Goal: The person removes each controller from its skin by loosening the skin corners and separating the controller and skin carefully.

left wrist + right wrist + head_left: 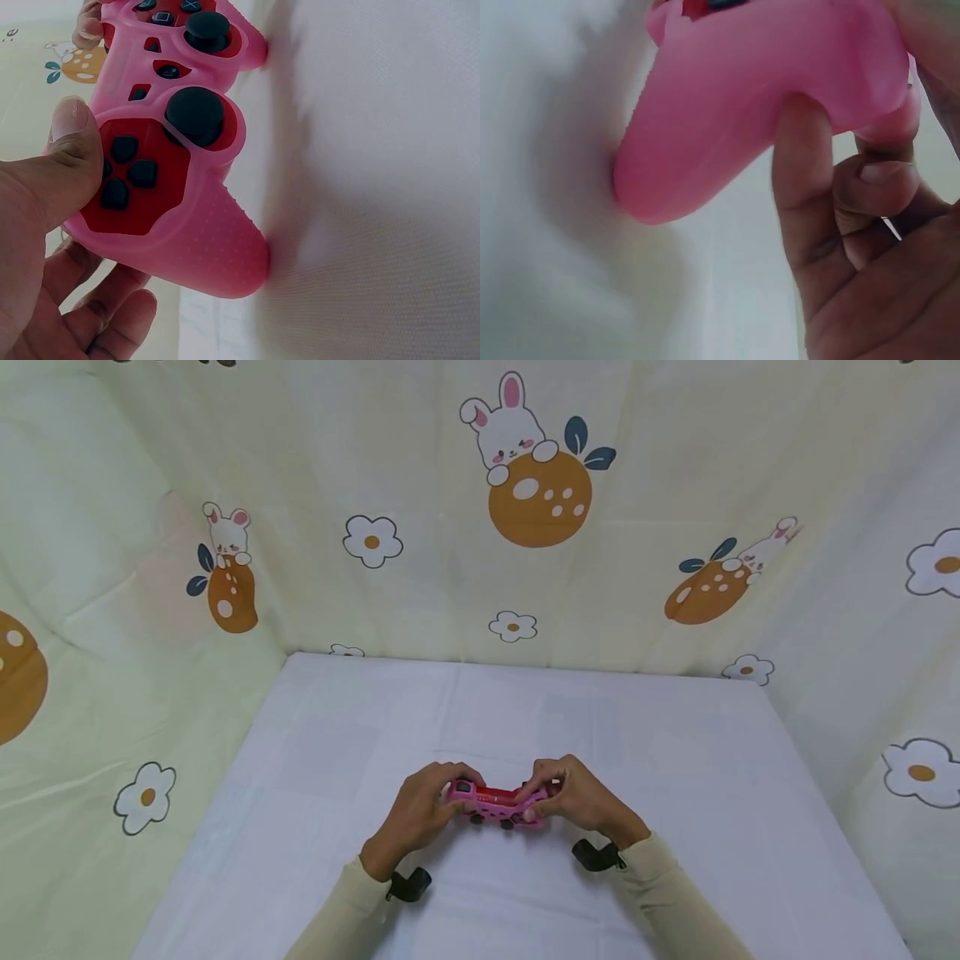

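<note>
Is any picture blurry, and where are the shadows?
Left wrist view: the pink controller has crisp buttons, the bunny print behind looks fuzzier, and a soft shadow falls on the white cloth; right wrist view: the controller looks softer, with a smudgy shadow beside it; head view: fairly even light, faint shadows near the sleeves.

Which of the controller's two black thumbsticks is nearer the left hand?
The thumbstick beside the plain black buttons; the other thumbstick sits farther from the left hand, beside the button marked with a square.
</note>
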Demonstrator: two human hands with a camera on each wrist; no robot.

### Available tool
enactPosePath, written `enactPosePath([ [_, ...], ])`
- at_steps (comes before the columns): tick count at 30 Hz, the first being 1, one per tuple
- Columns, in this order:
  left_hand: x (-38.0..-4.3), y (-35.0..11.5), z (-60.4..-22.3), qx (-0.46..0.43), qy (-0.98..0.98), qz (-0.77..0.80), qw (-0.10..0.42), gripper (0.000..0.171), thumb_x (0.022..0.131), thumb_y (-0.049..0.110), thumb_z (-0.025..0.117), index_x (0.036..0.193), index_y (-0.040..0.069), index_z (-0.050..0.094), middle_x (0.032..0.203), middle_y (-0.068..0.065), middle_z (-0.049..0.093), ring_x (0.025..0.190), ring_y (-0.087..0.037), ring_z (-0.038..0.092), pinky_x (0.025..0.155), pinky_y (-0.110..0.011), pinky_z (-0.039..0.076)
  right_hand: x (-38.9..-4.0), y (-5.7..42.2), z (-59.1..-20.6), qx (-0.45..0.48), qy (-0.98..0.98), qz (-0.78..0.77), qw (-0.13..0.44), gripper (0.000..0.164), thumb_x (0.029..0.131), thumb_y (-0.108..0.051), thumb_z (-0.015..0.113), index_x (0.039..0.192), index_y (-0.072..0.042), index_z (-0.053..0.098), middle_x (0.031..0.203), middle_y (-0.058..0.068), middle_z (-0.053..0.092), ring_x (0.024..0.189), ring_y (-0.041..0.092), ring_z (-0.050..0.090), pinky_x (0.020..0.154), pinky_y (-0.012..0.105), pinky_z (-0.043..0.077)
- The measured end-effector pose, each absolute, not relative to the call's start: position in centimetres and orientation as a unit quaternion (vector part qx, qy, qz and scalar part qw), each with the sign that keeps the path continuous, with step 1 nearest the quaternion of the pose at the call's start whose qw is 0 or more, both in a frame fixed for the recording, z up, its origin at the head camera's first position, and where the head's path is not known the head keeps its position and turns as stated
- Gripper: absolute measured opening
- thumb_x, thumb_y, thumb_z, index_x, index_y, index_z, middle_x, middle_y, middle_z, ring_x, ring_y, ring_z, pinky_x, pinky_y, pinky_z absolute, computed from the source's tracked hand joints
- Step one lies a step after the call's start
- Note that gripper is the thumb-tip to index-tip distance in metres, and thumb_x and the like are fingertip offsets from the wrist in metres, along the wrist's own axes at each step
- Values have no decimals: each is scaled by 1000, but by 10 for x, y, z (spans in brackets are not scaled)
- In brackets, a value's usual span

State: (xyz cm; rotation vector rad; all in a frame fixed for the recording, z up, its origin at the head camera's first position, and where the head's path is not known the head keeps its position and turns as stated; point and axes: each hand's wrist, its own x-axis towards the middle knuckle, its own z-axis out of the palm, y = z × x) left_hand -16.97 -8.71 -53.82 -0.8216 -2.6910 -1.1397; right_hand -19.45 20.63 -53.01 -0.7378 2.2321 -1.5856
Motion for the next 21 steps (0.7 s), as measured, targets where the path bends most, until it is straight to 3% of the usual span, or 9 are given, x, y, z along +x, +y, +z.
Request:
enactPosePath([
  [12,-168,-86,-539,-263,-889,-371,55,30,90,18,84,115,30,73,116,13,76,99,-9,65,84,-29,52,-183,208,-534,-251,775,-567,124,8,81,-13,91,88,-12,86,80,6,58,77,13,52,68,25,42],
  [21,-170,-84,-539,-262,-888,-373,54,31,89,17,85,115,30,73,115,12,75,97,-9,63,82,-28,50,-182,216,-543,-290,764,-567,103,8,78,-8,92,83,-12,86,82,7,54,84,20,53,75,41,45],
])
